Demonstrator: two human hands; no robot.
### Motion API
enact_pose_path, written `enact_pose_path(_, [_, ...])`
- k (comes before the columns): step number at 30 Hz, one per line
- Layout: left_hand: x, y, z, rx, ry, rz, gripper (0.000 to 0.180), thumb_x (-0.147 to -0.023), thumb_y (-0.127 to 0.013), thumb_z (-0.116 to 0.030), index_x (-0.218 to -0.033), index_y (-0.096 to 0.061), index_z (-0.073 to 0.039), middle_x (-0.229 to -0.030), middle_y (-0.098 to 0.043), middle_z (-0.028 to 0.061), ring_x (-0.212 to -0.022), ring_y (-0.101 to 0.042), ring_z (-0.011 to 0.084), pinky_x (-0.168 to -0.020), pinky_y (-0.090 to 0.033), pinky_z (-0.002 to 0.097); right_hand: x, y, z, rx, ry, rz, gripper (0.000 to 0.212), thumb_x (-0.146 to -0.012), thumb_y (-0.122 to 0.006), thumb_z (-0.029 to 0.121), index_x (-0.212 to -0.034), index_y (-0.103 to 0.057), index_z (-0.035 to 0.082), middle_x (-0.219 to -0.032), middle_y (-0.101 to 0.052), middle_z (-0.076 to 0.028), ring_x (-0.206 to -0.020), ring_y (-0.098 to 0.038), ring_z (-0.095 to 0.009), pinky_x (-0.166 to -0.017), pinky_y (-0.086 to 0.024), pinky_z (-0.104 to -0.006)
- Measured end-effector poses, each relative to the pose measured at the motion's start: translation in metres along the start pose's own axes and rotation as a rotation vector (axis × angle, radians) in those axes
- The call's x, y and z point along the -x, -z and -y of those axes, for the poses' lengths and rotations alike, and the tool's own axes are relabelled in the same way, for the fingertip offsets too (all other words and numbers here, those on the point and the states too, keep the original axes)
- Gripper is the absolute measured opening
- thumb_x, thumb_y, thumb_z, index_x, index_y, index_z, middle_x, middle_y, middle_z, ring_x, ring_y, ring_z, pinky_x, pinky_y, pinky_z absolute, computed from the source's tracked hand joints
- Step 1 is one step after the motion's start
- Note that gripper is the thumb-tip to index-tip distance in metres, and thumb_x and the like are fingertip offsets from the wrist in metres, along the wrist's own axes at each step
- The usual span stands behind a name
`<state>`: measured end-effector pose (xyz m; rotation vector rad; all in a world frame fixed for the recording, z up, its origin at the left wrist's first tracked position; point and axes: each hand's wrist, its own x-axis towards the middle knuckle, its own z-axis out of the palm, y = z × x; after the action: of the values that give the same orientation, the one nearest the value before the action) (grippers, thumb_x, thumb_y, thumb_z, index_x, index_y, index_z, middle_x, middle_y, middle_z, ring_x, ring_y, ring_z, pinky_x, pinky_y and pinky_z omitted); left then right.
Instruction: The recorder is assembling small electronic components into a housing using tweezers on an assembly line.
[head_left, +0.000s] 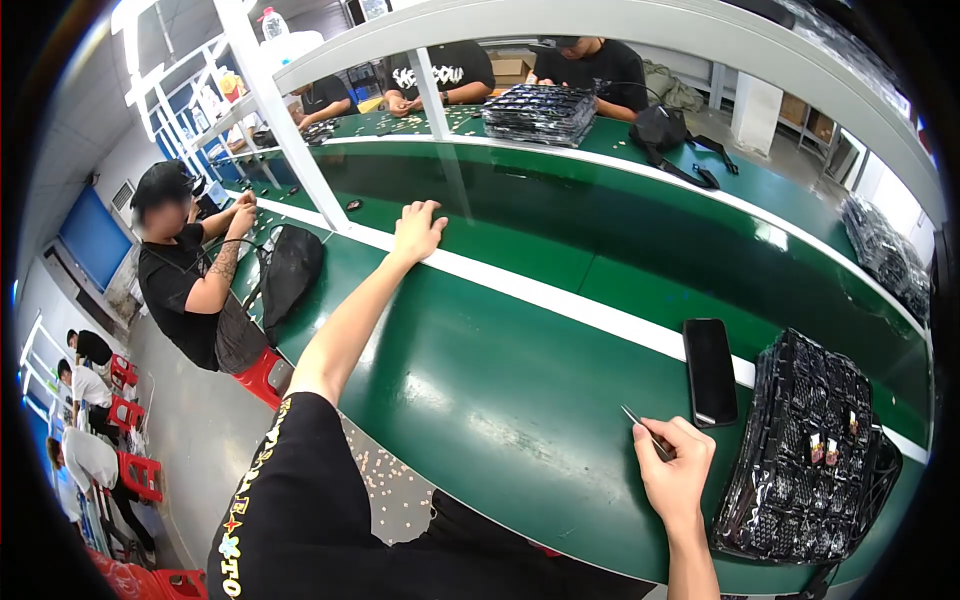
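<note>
My left hand (419, 234) reaches far out over the white strip (540, 293) that runs along the green work table (480, 420). Its fingers are apart, with nothing seen in them. A small dark round piece (354, 205) lies a little to the left of it. On the right, my right hand (672, 465) is closed around a pair of slim pointed tweezers (632, 415), their tips toward the upper left. Beyond that hand lies a black phone (710, 372). To its right is a stack of black plastic trays (795, 450) with a few small pieces on top.
A co-worker (185, 270) sits at the left beside a black bag (290, 268). A white post (290, 130) and rail rise over the table. More people work across the sunken green channel (640, 270), near another tray stack (540, 112). Small bits litter the floor (385, 490).
</note>
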<state>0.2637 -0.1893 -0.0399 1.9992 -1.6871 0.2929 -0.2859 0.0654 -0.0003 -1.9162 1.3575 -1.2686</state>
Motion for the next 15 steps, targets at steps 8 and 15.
enact_pose_path(8, [0.001,-0.001,0.001,0.031,0.035,-0.171,0.041,-0.102,-0.077,-0.022,-0.136,-0.065,-0.003,-0.121,-0.071,0.0209,-0.118,-0.066,0.0414,-0.103,-0.055,0.0515,-0.001,-0.003,0.001,0.008,0.012,-0.011,0.01,-0.09,-0.085,-0.002,-0.098,-0.082,-0.008,-0.067,-0.062,-0.007,-0.055,-0.053,-0.009,-0.051,-0.036,-0.0279])
enact_pose_path(15, [0.067,0.02,-0.128,0.521,-0.385,0.15,0.057,-0.102,-0.076,-0.011,-0.154,-0.055,0.001,-0.127,-0.07,0.0173,-0.116,-0.068,0.0332,-0.104,-0.056,0.0429,0.004,0.003,-0.006,0.029,-0.077,-0.034,0.01,-0.09,-0.085,-0.001,-0.098,-0.083,-0.007,-0.066,-0.06,-0.005,-0.056,-0.051,-0.008,-0.052,-0.034,-0.0271])
